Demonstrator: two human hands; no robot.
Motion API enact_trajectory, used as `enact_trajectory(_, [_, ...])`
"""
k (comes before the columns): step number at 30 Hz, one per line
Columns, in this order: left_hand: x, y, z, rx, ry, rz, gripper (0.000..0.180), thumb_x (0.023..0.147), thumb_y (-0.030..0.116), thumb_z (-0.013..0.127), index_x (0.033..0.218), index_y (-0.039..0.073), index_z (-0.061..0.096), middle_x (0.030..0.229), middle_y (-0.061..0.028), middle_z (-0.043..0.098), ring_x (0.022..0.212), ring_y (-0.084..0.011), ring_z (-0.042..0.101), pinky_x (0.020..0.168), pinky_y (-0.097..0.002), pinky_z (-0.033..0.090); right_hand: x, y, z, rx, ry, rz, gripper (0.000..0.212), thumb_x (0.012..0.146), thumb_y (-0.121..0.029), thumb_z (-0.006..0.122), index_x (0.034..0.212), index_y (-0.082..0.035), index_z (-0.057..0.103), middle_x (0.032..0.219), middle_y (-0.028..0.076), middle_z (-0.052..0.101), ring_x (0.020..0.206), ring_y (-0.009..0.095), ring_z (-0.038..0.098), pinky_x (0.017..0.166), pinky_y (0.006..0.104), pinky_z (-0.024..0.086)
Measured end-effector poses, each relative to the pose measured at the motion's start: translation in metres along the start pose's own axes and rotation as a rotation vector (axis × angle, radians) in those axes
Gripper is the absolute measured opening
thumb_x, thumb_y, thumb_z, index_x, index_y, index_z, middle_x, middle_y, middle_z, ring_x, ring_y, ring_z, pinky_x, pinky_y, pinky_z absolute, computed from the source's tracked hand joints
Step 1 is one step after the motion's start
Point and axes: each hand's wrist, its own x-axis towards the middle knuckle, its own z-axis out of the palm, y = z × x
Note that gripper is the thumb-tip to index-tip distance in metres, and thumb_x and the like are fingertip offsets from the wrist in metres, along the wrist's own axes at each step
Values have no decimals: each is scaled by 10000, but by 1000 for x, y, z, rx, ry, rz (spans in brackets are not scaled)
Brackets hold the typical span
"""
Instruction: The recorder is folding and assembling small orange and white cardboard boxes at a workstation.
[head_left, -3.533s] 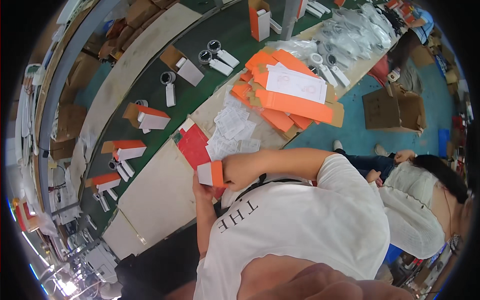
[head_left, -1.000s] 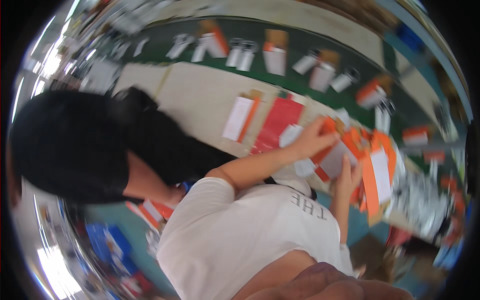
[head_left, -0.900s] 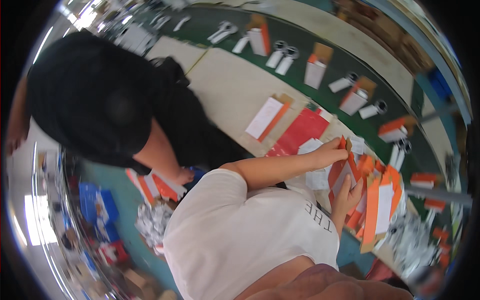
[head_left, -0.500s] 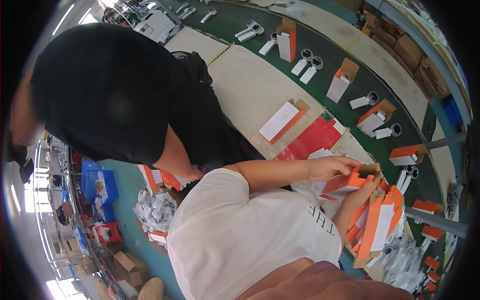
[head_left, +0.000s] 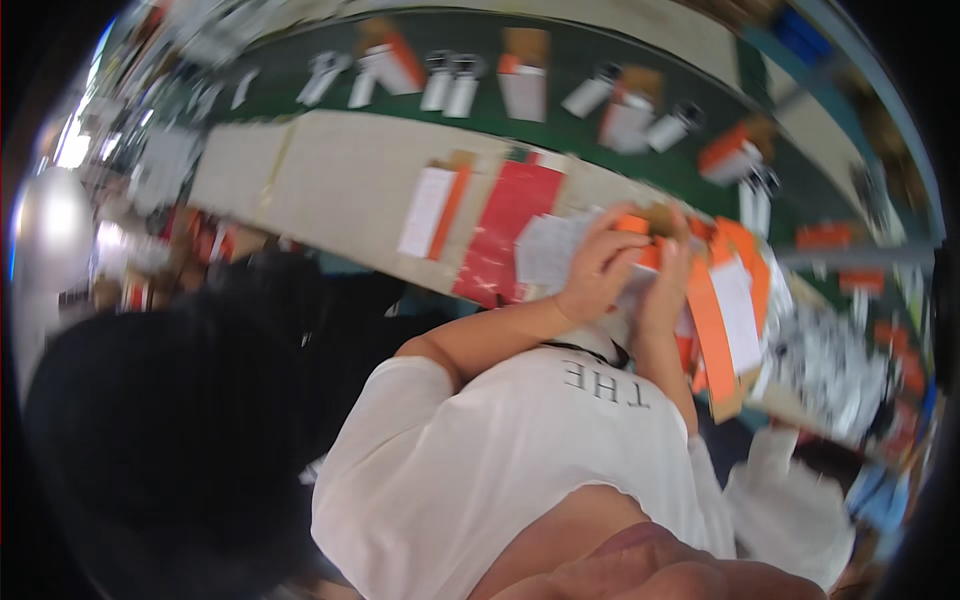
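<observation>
In front of my chest I hold a small orange and white carton (head_left: 632, 224) with brown inner flaps at its top. My left hand (head_left: 600, 265) grips its left side, thumb and fingers curled against it. On the other side my right hand (head_left: 665, 285) presses along the carton with fingers raised. Just right of that hand leans a stack of flattened orange and white cartons (head_left: 738, 310). White paper sheets (head_left: 545, 250) lie to the left of my left hand. Motion blur hides the carton's finer details.
Beyond the bench (head_left: 340, 175), a green belt (head_left: 400, 30) carries open cartons and white handled devices with round dark heads. A closed-sided carton (head_left: 428, 210) lies near a red sheet (head_left: 510, 215). Clear plastic bags (head_left: 825, 365) sit right; a person in black (head_left: 170, 440) is close left.
The whole view has swung round, so the bench now runs across the top. The carton stays between my hands; my right fingers now reach up along its side.
</observation>
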Motion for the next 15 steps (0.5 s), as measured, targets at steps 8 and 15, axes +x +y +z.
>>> enact_trajectory(8, [6, 20, 37, -330, -27, -425, 257, 879, 57, 364, 1078, 25, 523, 1309, -157, 394, 1098, -161, 431, 913, -293, 337, 7, -1, -44, 449, -270, 244, 438, 886, -128, 336, 1310, -21, 349, 1300, 106, 402, 1220, 179, 343, 1014, 293, 252])
enact_trajectory(15, [-13, 5, 47, -288, -222, -496, 271, 785, -32, 437, 1041, 31, 498, 1171, -119, 449, 1098, -157, 410, 954, -296, 304, 10, 36, -69, 555, -232, 259, 236, 730, -30, 373, 826, -12, 588, 1256, 127, 448, 1136, 219, 435, 957, 318, 326])
